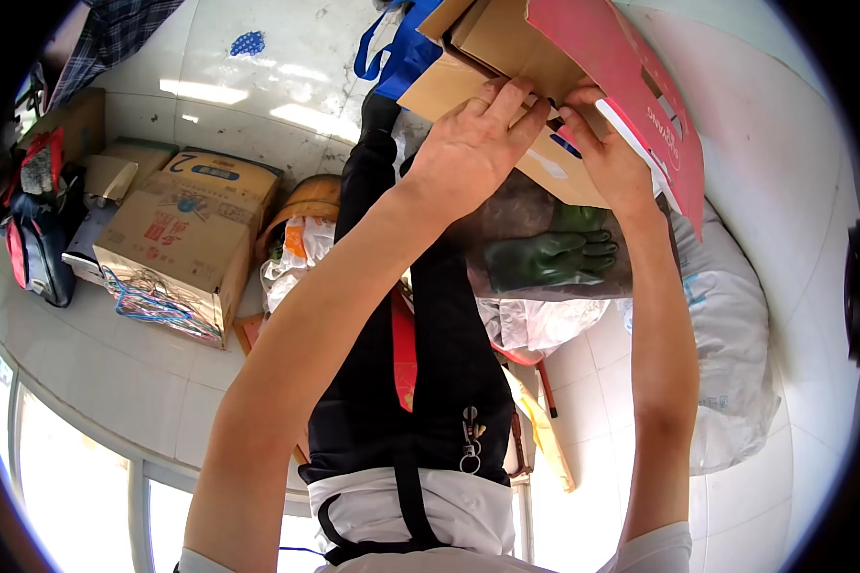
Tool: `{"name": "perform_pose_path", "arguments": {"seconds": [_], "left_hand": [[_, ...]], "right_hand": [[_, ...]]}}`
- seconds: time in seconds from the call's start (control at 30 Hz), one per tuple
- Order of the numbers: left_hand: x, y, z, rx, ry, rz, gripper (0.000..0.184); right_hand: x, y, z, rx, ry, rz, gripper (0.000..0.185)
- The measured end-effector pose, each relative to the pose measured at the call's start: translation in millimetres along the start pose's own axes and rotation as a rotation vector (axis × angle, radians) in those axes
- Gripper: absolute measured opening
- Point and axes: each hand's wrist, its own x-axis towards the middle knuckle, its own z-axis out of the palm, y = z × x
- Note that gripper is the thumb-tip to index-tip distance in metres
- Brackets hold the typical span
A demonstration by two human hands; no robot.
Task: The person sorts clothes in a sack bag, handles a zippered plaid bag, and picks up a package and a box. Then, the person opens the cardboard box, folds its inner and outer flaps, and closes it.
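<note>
A cardboard box [521,38], brown inside with a red printed outer side, stands open at the top of the view. My left hand [478,134] is closed on the edge of its near brown flap, thumb and fingers pinched together. On the right, my right hand [610,158] has its fingers curled around the box's edge beside the red side panel [655,115]. The fingertips of both hands almost meet, and what lies between them is partly hidden. Below the box, a dark green rubber glove [549,260] rests on a dark brownish surface [468,239].
At left stand a taped carton [182,224], bundled coloured wires [162,306] and a backpack [43,234]. A brown basket [311,202] holds plastic bags. A blue bag [401,53] lies behind the box. A full white sack [731,353] sits at right by the wall.
</note>
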Motion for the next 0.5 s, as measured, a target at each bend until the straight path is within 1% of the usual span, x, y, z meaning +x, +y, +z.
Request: {"name": "perform_pose_path", "arguments": {"seconds": [0.03, 0.1, 0.2, 0.3, 0.4, 0.47, 0.5], "left_hand": [[1, 0, 1, 0.002, 0.013, 0.009, 0.056], [1, -1, 3, 0.01, 0.037, 0.026, 0.055], [3, -5, 7, 0.0, 0.073, 0.076, 0.052], [2, -7, 8, 0.015, 0.085, 0.099, 0.05], [-1, -9, 11, 0.023, 0.065, 0.091, 0.05], [-5, -9, 13, 0.022, 0.071, 0.081, 0.051], [-6, -10, 14, 0.023, 0.076, 0.077, 0.052]], "right_hand": [[0, -3, -2, 0.058, -0.021, 0.04, 0.021], [3, -5, -6, 0.061, -0.034, 0.019, 0.021], [8, 0, -7, -0.079, -0.006, -0.118, 0.02], [8, 2, -4, -0.136, 0.007, -0.151, 0.02], [11, -4, -7, -0.164, -0.026, -0.176, 0.021], [10, -4, -8, -0.232, -0.032, -0.229, 0.021], [10, -4, -8, -0.222, -0.015, -0.213, 0.02]]}}
